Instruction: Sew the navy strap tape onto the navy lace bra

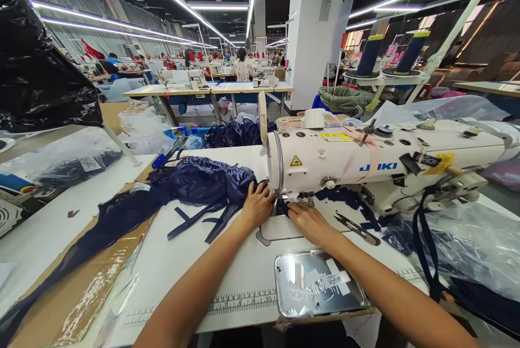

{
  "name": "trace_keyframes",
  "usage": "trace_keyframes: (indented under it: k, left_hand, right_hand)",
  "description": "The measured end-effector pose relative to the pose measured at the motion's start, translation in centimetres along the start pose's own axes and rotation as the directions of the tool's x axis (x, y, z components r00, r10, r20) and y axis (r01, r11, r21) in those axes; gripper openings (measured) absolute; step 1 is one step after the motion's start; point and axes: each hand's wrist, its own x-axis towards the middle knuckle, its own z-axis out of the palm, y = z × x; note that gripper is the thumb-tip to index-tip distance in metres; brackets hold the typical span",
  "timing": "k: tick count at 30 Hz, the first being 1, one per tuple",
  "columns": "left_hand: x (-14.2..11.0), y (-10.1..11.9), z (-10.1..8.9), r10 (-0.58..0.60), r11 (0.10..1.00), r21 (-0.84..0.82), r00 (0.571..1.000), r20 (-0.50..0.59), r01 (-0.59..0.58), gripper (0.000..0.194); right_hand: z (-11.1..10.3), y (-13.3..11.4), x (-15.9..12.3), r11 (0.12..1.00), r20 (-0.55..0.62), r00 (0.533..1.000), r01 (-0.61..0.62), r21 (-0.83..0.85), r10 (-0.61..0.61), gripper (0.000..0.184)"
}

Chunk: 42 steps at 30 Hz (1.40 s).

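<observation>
A white sewing machine (325, 161) marked JUKI stands across the table. At the left of its needle area, my left hand (258, 207) is closed on a navy lace garment (199, 177). The lace part is bunched left of the hand, and loose navy strips hang toward me. Just right of the needle area, my right hand (306, 222) has its fingers together on a dark edge of the same cloth. The machine head partly hides the fingertips of both hands. Thread snips (357, 228) lie to the right of my right hand.
A shiny metal tin (319, 286) sits at the table's front edge, beside a printed ruler (239, 302). Cardboard (97, 277) lies at left under trailing navy mesh. Clear plastic bags (479, 240) are at right. A black bag (44, 66) looms at upper left. Thread cones (369, 56) stand behind.
</observation>
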Motion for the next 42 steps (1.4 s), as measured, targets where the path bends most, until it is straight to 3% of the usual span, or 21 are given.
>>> trace_keyframes:
  k: [7, 10, 13, 15, 20, 25, 28, 32, 34, 36, 39, 42]
  left_hand:
    - [-1.0, 0.6, -0.3, -0.015, 1.0, -0.017, 1.0, -0.023, 0.014, 0.029]
    - [-3.7, 1.8, -1.7, 0.066, 0.997, -0.052, 0.998, 0.009, -0.065, 0.034]
    - [-7.3, 2.8, -3.9, 0.213, 0.961, -0.188, 0.977, 0.032, -0.203, 0.032]
    - [-9.3, 2.7, -5.3, 0.237, 0.938, -0.268, 0.971, 0.027, -0.221, 0.028]
    - [-11.6, -1.6, -7.3, -0.037, 0.975, -0.22, 0.999, -0.012, 0.034, 0.019]
    - [-12.2, -6.3, -8.1, -0.312, 0.937, -0.157, 0.95, 0.025, 0.312, 0.019]
    - [-12.6, -6.5, -8.1, -0.362, 0.921, -0.109, 0.925, 0.12, 0.374, 0.018]
    - [-13.0, -4.3, -7.2, -0.353, 0.934, 0.036, 0.905, 0.238, 0.355, 0.015]
    - [-13.4, -2.9, -6.7, -0.343, 0.939, 0.074, 0.906, 0.248, 0.336, 0.013]
    - [-13.9, -1.3, -6.5, -0.297, 0.955, 0.067, 0.923, 0.244, 0.289, 0.012]
    - [-15.0, 0.9, -6.4, -0.168, 0.984, -0.011, 0.957, 0.238, 0.175, 0.008]
    - [-16.0, 2.3, -6.5, -0.058, 0.988, -0.128, 0.981, 0.187, 0.083, 0.007]
  right_hand:
    - [-0.5, 2.5, -0.4, 0.998, -0.015, 0.998, -0.067, -0.017, 0.067, 0.017]
    - [0.0, 2.6, -0.6, 0.998, -0.071, 0.997, -0.045, -0.032, 0.043, 0.013]
    - [0.8, 2.4, -0.9, 0.997, -0.162, 0.986, -0.045, -0.057, 0.035, 0.014]
    - [1.1, 2.3, -1.2, 0.996, -0.209, 0.978, -0.035, -0.078, 0.018, 0.017]
    - [1.1, 2.2, -1.5, 0.991, -0.277, 0.96, -0.005, -0.136, -0.033, 0.018]
    - [1.8, 2.3, -1.3, 0.991, -0.27, 0.962, -0.005, -0.135, -0.032, 0.016]
    - [1.9, 2.3, -1.1, 0.991, -0.222, 0.974, 0.004, -0.134, -0.034, 0.015]
    - [0.3, 0.9, -1.4, 0.99, -0.137, 0.99, 0.019, -0.14, -0.038, 0.017]
    - [-1.0, -0.6, -1.7, 0.999, -0.107, 0.994, 0.022, -0.046, -0.027, 0.019]
    - [-2.2, -2.5, -1.7, 0.981, -0.079, 0.995, 0.067, 0.182, -0.053, 0.02]
    - [-2.9, -5.0, -0.4, 0.836, -0.042, 0.991, 0.132, 0.533, -0.13, 0.033]
    - [-2.4, -6.0, 2.5, 0.719, -0.01, 0.998, 0.051, 0.693, -0.061, 0.044]
